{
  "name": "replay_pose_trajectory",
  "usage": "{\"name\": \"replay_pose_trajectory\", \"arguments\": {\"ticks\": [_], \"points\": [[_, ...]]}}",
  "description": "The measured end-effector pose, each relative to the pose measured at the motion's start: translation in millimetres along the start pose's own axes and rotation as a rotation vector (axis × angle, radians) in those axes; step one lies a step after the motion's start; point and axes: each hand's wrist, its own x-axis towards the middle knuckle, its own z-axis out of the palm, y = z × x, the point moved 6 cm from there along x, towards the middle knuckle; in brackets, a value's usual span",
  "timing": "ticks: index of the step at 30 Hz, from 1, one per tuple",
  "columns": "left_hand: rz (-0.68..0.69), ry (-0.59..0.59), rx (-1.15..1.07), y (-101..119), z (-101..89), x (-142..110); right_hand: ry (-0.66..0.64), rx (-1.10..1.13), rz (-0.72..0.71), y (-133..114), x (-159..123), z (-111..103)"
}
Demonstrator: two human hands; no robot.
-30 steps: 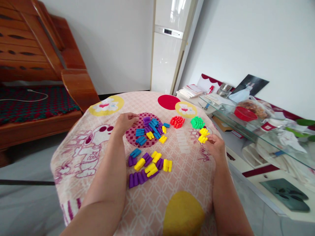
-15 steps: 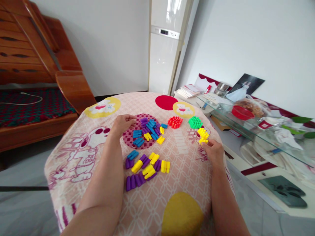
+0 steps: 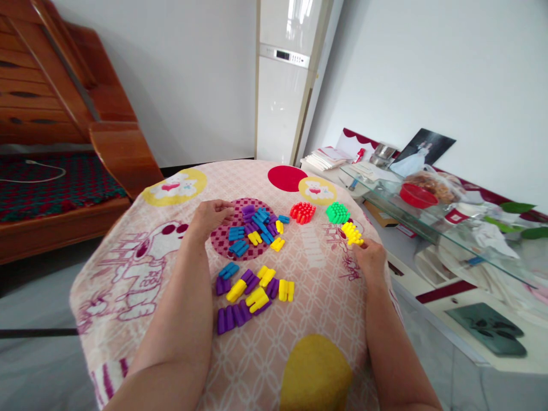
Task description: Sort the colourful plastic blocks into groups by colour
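Note:
My left hand [image 3: 210, 219] hovers at the left side of the far pile, its fingers stretched forward and holding nothing I can see. Beside it lie mixed toy blocks: blue blocks [image 3: 236, 234], purple blocks [image 3: 248, 210] and yellow blocks [image 3: 255, 238]. At the table's right, my right hand [image 3: 371, 257] has its fingertips closed on a yellow block at the near end of a yellow block cluster [image 3: 350, 231]. Just beyond stand a green block cluster [image 3: 338, 213] and, to its left, a red block cluster [image 3: 302, 212], each grouped tightly.
Nearer to me lies another loose group of purple blocks [image 3: 233, 315] and yellow blocks [image 3: 257, 299]. A patterned cloth [image 3: 325, 297] covers the round table. On the right, a glass shelf [image 3: 449, 228] bears a red bowl [image 3: 417, 196]. A wooden bench [image 3: 124, 148] stands at left.
The view has shifted slightly. My right fingertips stay at the near end of the yellow cluster, and a block there seems to sit closer in line with the others. My left hand barely moves.

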Motion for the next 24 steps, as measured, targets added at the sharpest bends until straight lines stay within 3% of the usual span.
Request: {"name": "replay_pose_trajectory", "arguments": {"ticks": [6, 10, 14, 17, 21, 24], "points": [[-0.002, -0.001, -0.003, -1, -0.1, 0, 0.01, 0.036, -0.009, 2, 1, 2], [0.012, 0.001, -0.001, -1, -0.4, 0, 0.05, 0.082, 0.027, 2, -6, -8], [0.011, 0.006, 0.003, -1, 1.3, 0, 0.1, 0.216, -0.033, -18, -19, -24], [0.0, 0.01, -0.001, -2, 3.0, 0, -0.174, 0.398, -0.21, -57, -39, -22], [-0.008, 0.014, -0.007, -4, 2.9, 2, -0.639, 0.524, -0.507, -124, -96, -19], [-0.01, 0.001, -0.014, -4, 2.4, 1, -0.75, 0.427, -0.756, -162, -141, -20]]}}
